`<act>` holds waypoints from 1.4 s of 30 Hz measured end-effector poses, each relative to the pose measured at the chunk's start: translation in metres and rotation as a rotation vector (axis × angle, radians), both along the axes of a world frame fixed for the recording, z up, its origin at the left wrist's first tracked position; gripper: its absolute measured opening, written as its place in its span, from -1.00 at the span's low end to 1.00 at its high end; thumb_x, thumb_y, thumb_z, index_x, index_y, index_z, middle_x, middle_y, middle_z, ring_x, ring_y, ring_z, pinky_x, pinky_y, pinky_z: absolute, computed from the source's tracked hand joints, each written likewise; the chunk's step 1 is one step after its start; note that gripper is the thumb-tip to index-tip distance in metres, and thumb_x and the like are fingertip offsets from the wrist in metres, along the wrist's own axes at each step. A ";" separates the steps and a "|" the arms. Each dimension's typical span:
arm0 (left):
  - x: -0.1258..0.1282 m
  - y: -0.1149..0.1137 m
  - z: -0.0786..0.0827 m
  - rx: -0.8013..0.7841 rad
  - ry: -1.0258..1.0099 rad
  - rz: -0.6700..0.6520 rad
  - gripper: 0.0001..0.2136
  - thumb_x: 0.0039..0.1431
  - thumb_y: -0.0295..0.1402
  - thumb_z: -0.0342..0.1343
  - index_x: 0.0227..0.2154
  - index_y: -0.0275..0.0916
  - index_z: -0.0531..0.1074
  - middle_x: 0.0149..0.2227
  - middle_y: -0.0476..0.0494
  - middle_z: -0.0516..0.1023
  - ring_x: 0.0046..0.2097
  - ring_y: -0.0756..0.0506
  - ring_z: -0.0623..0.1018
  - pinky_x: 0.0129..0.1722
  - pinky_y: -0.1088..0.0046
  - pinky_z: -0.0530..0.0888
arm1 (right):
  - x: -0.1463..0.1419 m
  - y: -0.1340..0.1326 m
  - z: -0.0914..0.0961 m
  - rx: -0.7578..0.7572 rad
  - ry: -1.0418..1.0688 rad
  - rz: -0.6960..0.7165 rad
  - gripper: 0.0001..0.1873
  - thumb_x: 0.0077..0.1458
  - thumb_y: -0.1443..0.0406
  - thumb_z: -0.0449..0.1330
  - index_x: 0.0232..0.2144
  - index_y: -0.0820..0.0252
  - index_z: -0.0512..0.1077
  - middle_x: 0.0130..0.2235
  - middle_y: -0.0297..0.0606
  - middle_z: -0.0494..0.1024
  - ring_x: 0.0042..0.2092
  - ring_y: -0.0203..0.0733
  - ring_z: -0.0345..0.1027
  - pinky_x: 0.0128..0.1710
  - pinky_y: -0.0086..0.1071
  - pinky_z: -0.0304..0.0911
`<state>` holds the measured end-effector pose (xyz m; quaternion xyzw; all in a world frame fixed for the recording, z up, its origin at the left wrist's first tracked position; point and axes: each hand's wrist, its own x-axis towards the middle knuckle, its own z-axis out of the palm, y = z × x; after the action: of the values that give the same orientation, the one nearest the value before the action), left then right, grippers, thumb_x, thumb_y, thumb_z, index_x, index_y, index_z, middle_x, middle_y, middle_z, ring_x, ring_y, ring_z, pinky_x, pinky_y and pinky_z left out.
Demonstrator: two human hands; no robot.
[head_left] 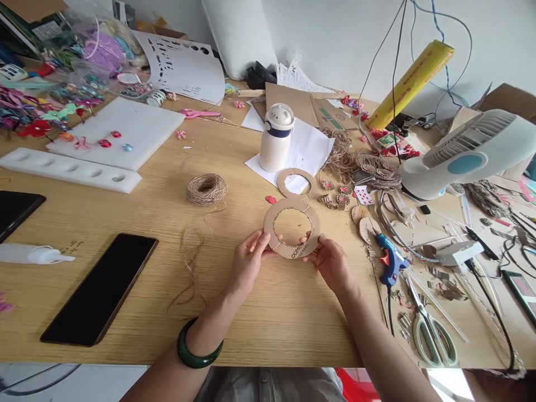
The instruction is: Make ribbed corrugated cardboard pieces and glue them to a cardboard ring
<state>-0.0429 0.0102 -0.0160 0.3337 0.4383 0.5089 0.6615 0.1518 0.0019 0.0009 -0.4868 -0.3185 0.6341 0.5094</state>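
the left hand (248,259) and right hand (329,262) pinch a cardboard ring (270,226); a second ring (280,185) touches it; a twine ball (206,189) sits left.

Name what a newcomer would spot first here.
First comes the flat brown cardboard ring, gripped by the left hand and right hand at the centre of the light wooden desk. To the right sit a bulky white-and-blue desk fan and, lower down, a blue hot glue gun. A glossy green bangle on the left wrist also stands out at the bottom.
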 end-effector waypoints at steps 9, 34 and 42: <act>-0.003 0.001 0.002 -0.022 0.053 0.030 -0.68 0.15 -0.11 0.24 -0.25 -0.31 0.56 -0.21 -0.22 0.66 -0.13 -0.17 0.63 -0.21 0.37 0.61 | 0.002 -0.006 0.003 0.089 -0.212 -0.027 -0.69 0.11 0.06 0.27 -0.28 0.18 0.57 -0.27 -0.19 0.65 -0.26 -0.12 0.52 -0.37 -0.31 0.47; -0.006 -0.005 0.006 0.273 0.374 0.104 -0.71 0.29 -0.18 0.10 -0.12 -0.27 0.56 -0.05 -0.26 0.64 0.05 -0.16 0.58 0.13 0.32 0.47 | 0.016 -0.015 0.001 0.744 -1.433 0.150 -0.74 0.30 0.28 0.11 -0.03 0.13 0.51 -0.10 -0.15 0.64 -0.07 -0.06 0.44 -0.09 -0.19 0.42; -0.010 -0.001 0.002 0.276 0.390 0.157 -0.70 0.26 -0.14 0.12 -0.20 -0.28 0.58 -0.15 -0.24 0.66 -0.03 -0.17 0.61 0.02 0.33 0.53 | 0.011 0.050 -0.018 0.632 -1.616 0.228 -0.74 0.31 0.31 0.03 -0.28 0.19 0.52 -0.22 -0.13 0.57 -0.16 -0.11 0.38 -0.25 -0.33 0.28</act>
<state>-0.0526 0.0096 -0.0138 0.4776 0.5084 0.5401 0.4709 0.1625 0.0522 -0.0167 -0.5883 -0.7896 0.0241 0.1724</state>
